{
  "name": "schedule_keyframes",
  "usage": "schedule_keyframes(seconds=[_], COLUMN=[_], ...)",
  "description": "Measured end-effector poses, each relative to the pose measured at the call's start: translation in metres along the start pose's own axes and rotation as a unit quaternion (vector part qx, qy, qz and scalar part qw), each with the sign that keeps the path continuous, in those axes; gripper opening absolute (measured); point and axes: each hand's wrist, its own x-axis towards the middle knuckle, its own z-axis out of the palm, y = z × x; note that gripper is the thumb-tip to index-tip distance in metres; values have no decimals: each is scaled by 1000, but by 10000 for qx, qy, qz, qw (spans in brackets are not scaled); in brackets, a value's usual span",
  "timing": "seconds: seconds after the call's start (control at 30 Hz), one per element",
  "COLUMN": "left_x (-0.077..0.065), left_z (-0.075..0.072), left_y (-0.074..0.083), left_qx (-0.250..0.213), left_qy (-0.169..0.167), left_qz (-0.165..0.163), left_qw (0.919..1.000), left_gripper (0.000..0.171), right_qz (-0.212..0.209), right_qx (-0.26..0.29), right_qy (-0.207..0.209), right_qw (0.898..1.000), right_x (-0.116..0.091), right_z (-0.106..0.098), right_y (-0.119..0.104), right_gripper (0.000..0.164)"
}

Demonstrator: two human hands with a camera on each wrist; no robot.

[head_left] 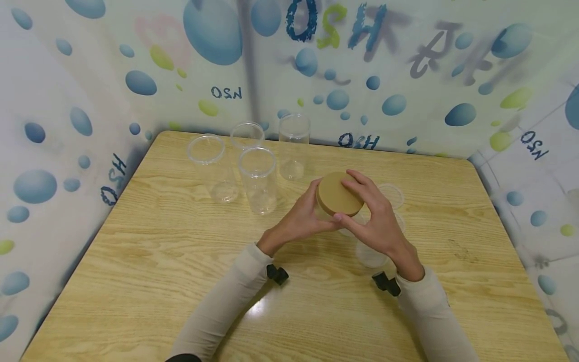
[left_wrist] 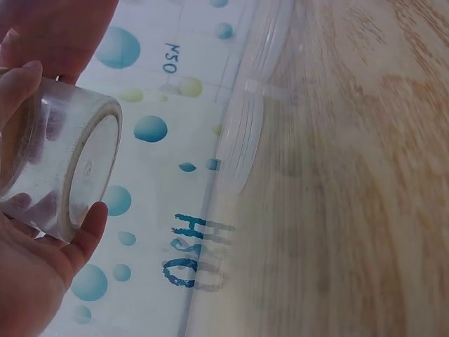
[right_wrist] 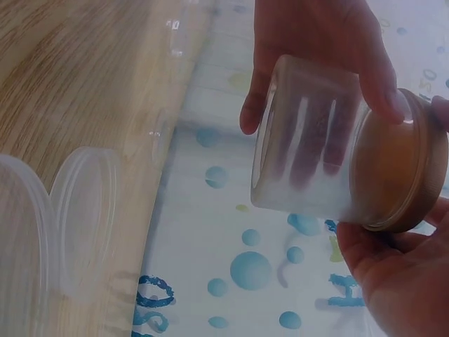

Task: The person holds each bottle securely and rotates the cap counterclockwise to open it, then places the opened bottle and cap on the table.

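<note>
Both hands hold a clear jar (right_wrist: pixel 302 133) with a tan lid (head_left: pixel 339 193), raised above the table. My left hand (head_left: pixel 305 213) grips the jar's see-through body, its fingers showing through the wall in the right wrist view. Around the lid's edge curl the fingers and thumb of my right hand (head_left: pixel 380 223). In the left wrist view the jar (left_wrist: pixel 63 154) lies tilted, its round base facing the camera. The lid sits on the jar's mouth, and nothing shows inside the jar.
Several tall clear containers without lids stand at the back left, the nearest clear container (head_left: pixel 259 183) among them. Under and beside the hands lie several clear plastic lids, one clear lid (head_left: pixel 372 255) nearest the front. A patterned wall sheet (head_left: pixel 271 60) borders the wooden table (head_left: pixel 135 261).
</note>
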Motion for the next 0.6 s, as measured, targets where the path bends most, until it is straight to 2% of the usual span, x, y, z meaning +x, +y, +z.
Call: schedule_keyframes(seconds=[0.4, 0.6], left_x=[0, 1], left_z=[0, 1], left_y=[1, 0], left_qx=[-176, -224], left_qy=[-154, -113], left_qz=[-2, -39], left_qw=[9997, 9997], left_gripper=[97, 97], right_qz=[-52, -75], right_qx=[181, 300], right_qy=[-265, -245], right_qw=[9995, 9992], right_x=[0, 0], right_z=[-5, -4], right_y=[1, 4], right_gripper=[64, 73])
